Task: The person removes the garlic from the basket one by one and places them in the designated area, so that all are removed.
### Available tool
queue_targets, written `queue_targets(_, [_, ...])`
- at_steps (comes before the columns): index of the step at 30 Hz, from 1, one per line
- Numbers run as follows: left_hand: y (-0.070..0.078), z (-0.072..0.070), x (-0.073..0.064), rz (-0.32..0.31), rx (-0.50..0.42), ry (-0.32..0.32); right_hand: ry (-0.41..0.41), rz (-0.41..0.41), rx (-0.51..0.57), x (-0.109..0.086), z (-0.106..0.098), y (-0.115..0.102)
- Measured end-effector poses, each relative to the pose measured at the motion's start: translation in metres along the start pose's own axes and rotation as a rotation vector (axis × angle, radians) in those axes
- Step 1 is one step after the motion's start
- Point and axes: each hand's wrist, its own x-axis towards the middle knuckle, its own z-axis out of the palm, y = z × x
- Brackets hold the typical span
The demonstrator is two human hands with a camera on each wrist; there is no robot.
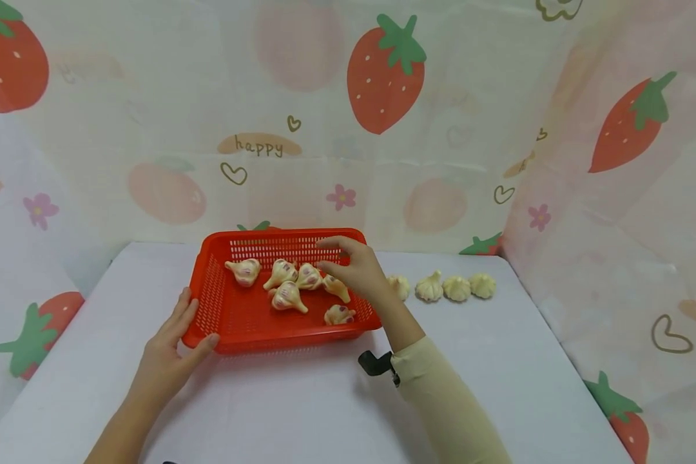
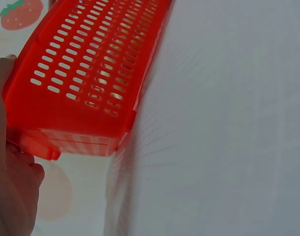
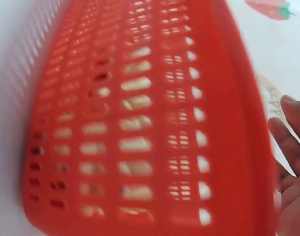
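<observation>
Left hand point(image 1: 167, 354) grips the near-left corner of the red basket point(image 1: 290, 340), thumb and fingers on its rim and side; basket on the tabletop point(image 1: 301, 412), to that hand's right. Right hand point(image 1: 361, 270) holds nothing, thumb and fingers spread over the basket's right part. Six garlic bulbs point(image 1: 287, 296) inside, between the hands or below the right. Four paler bulbs point(image 1: 457, 289) in a row right of the right hand.

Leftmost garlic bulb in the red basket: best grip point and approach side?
I'd pinch the leftmost bulb by its round body, from above, fingers on its near and far sides. It lies tipped over, stem pointing left, apart from the other bulbs, so both flanks look free; the red basket has raised walls that would hinder a low sideways reach.
</observation>
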Motion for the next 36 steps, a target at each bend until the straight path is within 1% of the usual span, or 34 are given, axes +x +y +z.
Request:
queue_targets(4, [0.0, 0.0, 0.0, 0.001, -0.001, 0.001, -0.054, 0.029, -0.009, 0.004, 0.012, 0.003])
queue_targets(11, [0.0, 0.0, -0.001, -0.003, 0.002, -0.002, -0.13, 0.075, -0.078, 0.013, 0.027, 0.007])
queue_targets(18, [0.004, 0.0, 0.002, -0.021, 0.009, -0.016, -0.226, 0.095, -0.049, 0.022, 0.037, 0.01])
queue_targets(22, [0.006, -0.001, 0.001, -0.033, 0.002, -0.024, -0.276, 0.128, -0.056, 0.026, 0.043, 0.014])
queue_targets(26, [0.004, 0.0, -0.001, -0.036, 0.002, -0.025, -0.308, 0.172, -0.064, 0.028, 0.049, 0.018])
queue_targets(32, [0.004, 0.0, 0.0, -0.012, -0.003, -0.008, -0.352, 0.185, -0.118, 0.03, 0.055, 0.026])
queue_targets(36, [0.004, 0.0, 0.0, -0.005, -0.008, -0.004, -0.37, 0.226, -0.152, 0.03, 0.057, 0.029])
